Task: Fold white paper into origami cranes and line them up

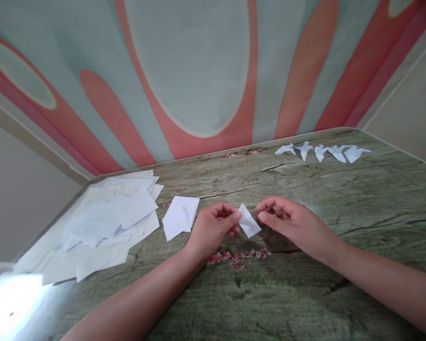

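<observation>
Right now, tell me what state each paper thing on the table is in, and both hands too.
Left hand: pinching the small paper piece between thumb and fingers.
Small paper piece: creased, held at its left side.
Right hand: fingers curled, apart from the paper.
Large paper pile: loose, overlapping untidily.
Small paper group: lying flat, overlapping.
Five paper shapes: folded, lined up.
</observation>
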`<state>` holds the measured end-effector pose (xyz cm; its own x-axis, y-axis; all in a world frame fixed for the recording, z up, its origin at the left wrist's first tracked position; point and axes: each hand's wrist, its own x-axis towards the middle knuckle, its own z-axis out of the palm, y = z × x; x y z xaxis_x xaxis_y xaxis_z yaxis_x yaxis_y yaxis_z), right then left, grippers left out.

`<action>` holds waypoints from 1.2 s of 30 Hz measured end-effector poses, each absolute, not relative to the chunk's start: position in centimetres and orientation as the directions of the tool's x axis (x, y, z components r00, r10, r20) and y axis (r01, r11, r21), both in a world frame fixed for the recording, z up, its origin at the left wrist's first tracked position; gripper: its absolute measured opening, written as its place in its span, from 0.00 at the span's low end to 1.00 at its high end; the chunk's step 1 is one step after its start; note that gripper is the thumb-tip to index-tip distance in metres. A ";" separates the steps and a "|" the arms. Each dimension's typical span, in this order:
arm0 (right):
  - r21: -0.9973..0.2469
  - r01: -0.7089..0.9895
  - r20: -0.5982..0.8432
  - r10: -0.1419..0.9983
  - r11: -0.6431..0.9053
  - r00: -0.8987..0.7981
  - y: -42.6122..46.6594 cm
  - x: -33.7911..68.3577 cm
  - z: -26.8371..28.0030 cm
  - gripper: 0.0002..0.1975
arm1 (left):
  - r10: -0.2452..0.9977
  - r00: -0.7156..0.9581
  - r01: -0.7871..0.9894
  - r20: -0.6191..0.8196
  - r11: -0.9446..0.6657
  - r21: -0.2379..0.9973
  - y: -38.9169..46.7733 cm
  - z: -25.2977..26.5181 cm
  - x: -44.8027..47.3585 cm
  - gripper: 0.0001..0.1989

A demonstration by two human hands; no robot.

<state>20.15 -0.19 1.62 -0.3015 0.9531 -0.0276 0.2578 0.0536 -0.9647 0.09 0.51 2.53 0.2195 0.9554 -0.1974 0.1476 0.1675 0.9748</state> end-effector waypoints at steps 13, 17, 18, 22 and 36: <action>-0.869 0.463 0.044 0.959 0.175 -0.279 -0.2 20.2 1.5 0.06 | 0.932 0.283 0.355 0.228 -0.322 0.878 -0.5 2.3 0.3 0.12; -0.776 0.458 0.316 0.895 0.434 -0.313 0.0 20.3 0.8 0.04 | 0.847 0.414 0.481 0.333 -0.514 0.710 -0.4 2.4 -0.1 0.05; -0.729 0.469 0.388 0.866 0.499 -0.316 0.0 20.3 0.7 0.04 | 0.844 0.418 0.502 0.335 -0.522 0.689 -0.3 2.3 -0.1 0.05; -0.611 0.486 0.501 0.781 0.625 -0.374 0.0 20.4 0.6 0.05 | 0.858 0.377 0.558 0.350 -0.512 0.653 -0.2 2.2 0.0 0.04; -0.873 0.414 0.147 0.948 0.258 -0.281 0.0 20.2 1.4 0.04 | 0.933 0.307 0.384 0.190 -0.304 0.872 -0.2 1.9 0.4 0.05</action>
<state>20.21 -0.03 1.43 -0.2810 0.9484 0.1472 0.4143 0.2582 -0.8728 0.40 -0.17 1.92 0.3071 0.9326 0.1896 0.3838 -0.3036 0.8721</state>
